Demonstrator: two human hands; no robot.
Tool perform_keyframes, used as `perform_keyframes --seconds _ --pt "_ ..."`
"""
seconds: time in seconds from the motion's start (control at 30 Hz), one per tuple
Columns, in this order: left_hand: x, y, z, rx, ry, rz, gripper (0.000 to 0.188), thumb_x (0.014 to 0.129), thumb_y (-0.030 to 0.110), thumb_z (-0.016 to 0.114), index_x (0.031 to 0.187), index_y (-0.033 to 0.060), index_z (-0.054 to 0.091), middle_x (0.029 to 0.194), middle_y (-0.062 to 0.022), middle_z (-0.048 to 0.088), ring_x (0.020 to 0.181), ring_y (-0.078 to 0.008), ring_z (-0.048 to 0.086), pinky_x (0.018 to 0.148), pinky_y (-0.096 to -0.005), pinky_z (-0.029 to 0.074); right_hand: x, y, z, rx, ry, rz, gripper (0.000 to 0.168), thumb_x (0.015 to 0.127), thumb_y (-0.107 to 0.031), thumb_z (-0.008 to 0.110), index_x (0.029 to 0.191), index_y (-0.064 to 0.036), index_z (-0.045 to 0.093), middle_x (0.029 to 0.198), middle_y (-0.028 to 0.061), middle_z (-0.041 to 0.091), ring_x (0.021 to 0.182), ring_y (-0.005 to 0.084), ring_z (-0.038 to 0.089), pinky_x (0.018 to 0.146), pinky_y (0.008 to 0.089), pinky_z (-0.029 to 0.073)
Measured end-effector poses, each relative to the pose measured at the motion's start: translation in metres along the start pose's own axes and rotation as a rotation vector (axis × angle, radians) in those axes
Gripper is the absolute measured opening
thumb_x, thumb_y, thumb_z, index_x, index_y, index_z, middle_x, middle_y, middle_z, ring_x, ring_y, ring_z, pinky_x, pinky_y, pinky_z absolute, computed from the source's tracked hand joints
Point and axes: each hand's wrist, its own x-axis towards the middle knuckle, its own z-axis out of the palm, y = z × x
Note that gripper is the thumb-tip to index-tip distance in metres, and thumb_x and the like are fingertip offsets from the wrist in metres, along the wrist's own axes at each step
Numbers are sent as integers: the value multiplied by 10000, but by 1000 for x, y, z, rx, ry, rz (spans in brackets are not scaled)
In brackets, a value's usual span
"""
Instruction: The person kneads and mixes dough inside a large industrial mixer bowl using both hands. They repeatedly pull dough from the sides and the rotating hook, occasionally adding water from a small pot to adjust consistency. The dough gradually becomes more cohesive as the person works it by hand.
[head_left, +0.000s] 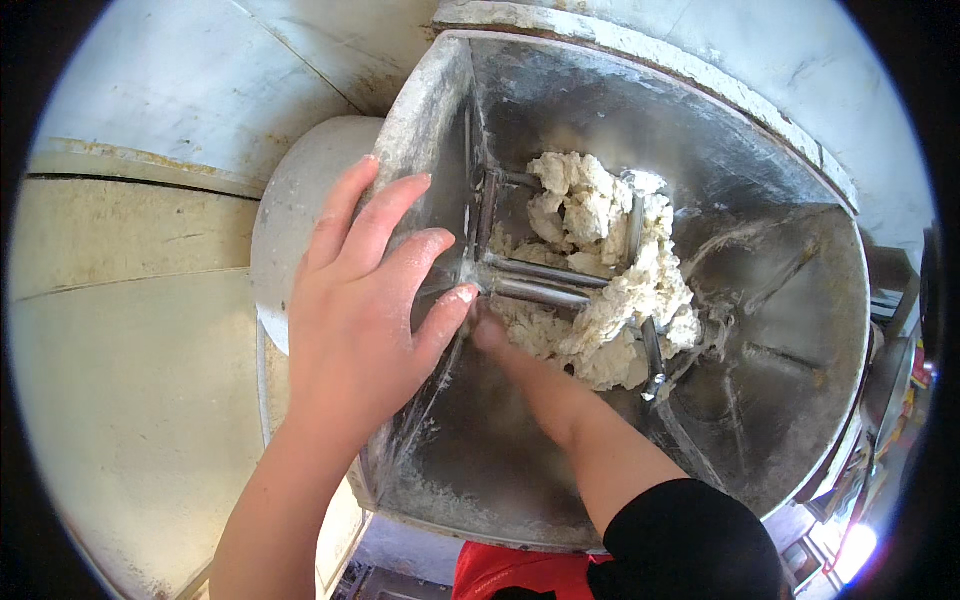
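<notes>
My left hand (367, 277) is over the left end wall of a dough mixer's metal trough (487, 457). Its fingers are spread, hold nothing and carry white flour on the tips. My right arm reaches into the trough from the lower right. Only a blurred part of my right hand (491, 332) shows near the left wall, by the left thumb, so its fingers cannot be made out. Rough, shaggy pale dough (630, 300) hangs in clumps on the steel mixing bars (547, 281) and lies beneath them. Dry flour clings to the trough's walls.
A rounded, flour-dusted housing (322, 180) adjoins the trough's left side. Beyond it stands a cream-coloured panel (135, 390). Light wall tiles (210, 75) rise behind. A raised lid edge (645, 60) runs along the trough's far rim. Cluttered items (892, 397) are at the right.
</notes>
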Motion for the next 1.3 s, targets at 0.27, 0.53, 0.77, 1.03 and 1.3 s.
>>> perform_keyframes --seconds 0.27,0.53,0.77,1.03,1.3 --pt "-3 -2 1 -5 7 -18 273 621 112 678 881 73 605 1198 -75 464 1198 -307 331 952 -387 322 -19 -22 -20 161 -62 -28 485 725 -75 484 1202 -3 434 1055 251 525 957 373 524 797 390 434" --pt "2 1 0 15 60 19 271 620 148 689 851 33 608 1139 -76 490 1149 -306 387 892 -377 389 -4 15 17 -159 -123 -220 317 705 -95 507 1005 4 540 881 202 582 822 346 557 734 411 448" --pt "-2 -4 1 -40 16 -11 277 628 117 674 892 77 602 1189 -70 474 1189 -312 344 954 -392 322 5 -17 2 580 62 274 214 725 -107 516 891 19 566 843 194 580 819 351 534 728 434 421" --pt "-5 -4 0 -61 8 -32 269 629 121 673 887 84 604 1191 -75 472 1192 -314 340 955 -400 319 -21 -35 -8 372 218 -196 272 755 -15 437 1014 48 494 1001 257 499 940 392 462 829 443 370" --pt "-4 -6 2 -58 16 -24 256 631 120 670 875 80 605 1189 -76 472 1191 -315 339 956 -400 317 94 18 16 -250 -221 -42 356 738 -136 488 1054 28 498 1070 240 498 974 373 488 858 421 386"
